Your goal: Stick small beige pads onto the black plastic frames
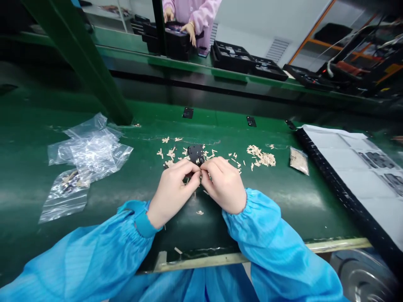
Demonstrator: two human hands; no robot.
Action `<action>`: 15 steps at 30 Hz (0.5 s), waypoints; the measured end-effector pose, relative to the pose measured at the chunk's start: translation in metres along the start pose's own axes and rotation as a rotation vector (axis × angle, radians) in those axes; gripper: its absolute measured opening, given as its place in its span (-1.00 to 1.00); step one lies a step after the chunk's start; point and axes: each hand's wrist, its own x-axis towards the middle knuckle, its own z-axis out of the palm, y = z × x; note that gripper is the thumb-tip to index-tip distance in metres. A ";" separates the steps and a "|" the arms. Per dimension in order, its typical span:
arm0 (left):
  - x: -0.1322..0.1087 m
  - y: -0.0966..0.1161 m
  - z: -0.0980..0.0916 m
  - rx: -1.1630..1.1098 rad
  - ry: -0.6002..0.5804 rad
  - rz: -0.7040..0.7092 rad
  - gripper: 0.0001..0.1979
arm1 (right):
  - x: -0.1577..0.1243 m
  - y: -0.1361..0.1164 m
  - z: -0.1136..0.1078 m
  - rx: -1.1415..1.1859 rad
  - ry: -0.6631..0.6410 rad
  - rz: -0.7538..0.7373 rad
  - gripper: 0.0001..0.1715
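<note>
My left hand [176, 184] and my right hand [224, 181] meet at the middle of the green bench, fingertips pinched close together. Between and just beyond the fingertips is a small flat black plate [195, 153] with holes in it. Whether the fingers grip the plate or a tiny piece at its near edge is hidden. Small beige pieces [171, 153] lie scattered around the plate, and a denser pile of beige pieces [262, 156] sits to the right. A blue band circles my left wrist.
Clear zip bags [94, 147] lie at left below a green post [82, 63]. A bag of beige pieces [299, 160] rests beside a black-edged tray [327, 176] at right. Black plates [188, 113] lie farther back. Across the bench, a person in pink [201, 16] handles black trays.
</note>
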 end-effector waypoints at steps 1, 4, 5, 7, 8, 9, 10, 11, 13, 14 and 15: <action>0.001 -0.001 0.000 -0.011 -0.011 -0.014 -0.86 | 0.000 0.001 0.000 0.023 -0.008 0.001 -0.78; 0.000 -0.003 0.001 -0.005 -0.042 -0.042 -0.86 | -0.001 0.005 -0.001 0.083 -0.060 -0.018 -0.77; 0.000 -0.003 0.001 0.010 -0.048 -0.043 -0.85 | -0.001 0.006 -0.001 0.082 -0.072 -0.034 -0.76; -0.002 -0.004 0.000 0.048 -0.061 -0.041 -0.85 | -0.001 0.007 -0.002 0.039 -0.072 -0.073 -0.75; -0.002 -0.004 0.000 0.067 -0.065 -0.038 -0.85 | -0.001 0.007 -0.002 0.005 -0.068 -0.093 -0.74; -0.003 -0.004 0.000 0.083 -0.069 -0.038 -0.85 | -0.001 0.007 -0.002 -0.030 -0.065 -0.113 -0.73; -0.003 -0.004 0.001 0.098 -0.072 -0.038 -0.85 | -0.001 0.007 -0.001 -0.059 -0.063 -0.129 -0.73; -0.003 -0.005 0.001 0.110 -0.073 -0.038 -0.86 | -0.001 0.006 0.000 -0.078 -0.062 -0.138 -0.73; -0.002 -0.005 0.002 0.120 -0.068 -0.042 -0.86 | -0.002 0.004 0.002 -0.080 -0.058 -0.138 -0.74; -0.002 -0.004 0.002 0.117 -0.065 -0.043 -0.86 | -0.002 0.003 0.003 -0.067 -0.050 -0.128 -0.75; -0.002 -0.004 0.002 0.110 -0.059 -0.046 -0.85 | -0.002 0.002 0.005 -0.051 -0.036 -0.112 -0.76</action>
